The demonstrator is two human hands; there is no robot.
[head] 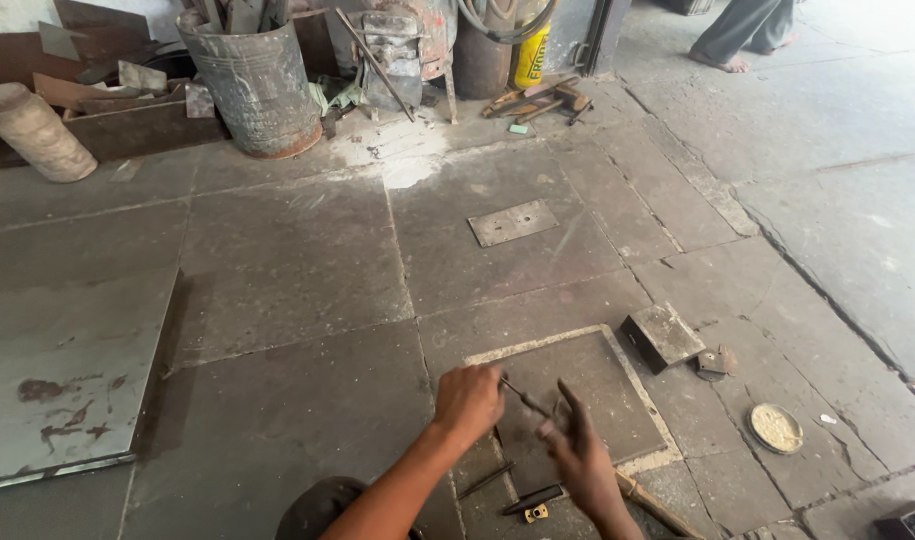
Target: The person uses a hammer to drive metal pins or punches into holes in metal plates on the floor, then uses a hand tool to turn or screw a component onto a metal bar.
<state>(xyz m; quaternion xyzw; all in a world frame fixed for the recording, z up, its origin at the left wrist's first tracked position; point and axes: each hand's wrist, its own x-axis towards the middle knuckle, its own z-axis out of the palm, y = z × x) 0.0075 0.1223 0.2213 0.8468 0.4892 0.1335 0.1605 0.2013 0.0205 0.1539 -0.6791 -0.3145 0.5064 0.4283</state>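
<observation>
My left hand [467,400] is closed around one end of a thin dark metal rod [522,396] that points right toward my right hand. My right hand [577,450] hovers beside the rod's other end with fingers partly spread; it is blurred and I cannot tell whether it touches the rod. Both hands are above a square metal plate [597,385] lying on the stone floor, outlined with pale chalk. Below the hands lie two dark rod-like tools [487,480] and a small brass-coloured piece [535,513].
A small metal block [661,337] and a small rusty part [715,362] lie right of the plate, with a round dish of pale powder [775,428] further right. A flat drilled plate [513,222] lies ahead. A large steel sheet [67,370] at left. Metal drum [257,85] and scrap at back. Another person's feet [722,60] far right.
</observation>
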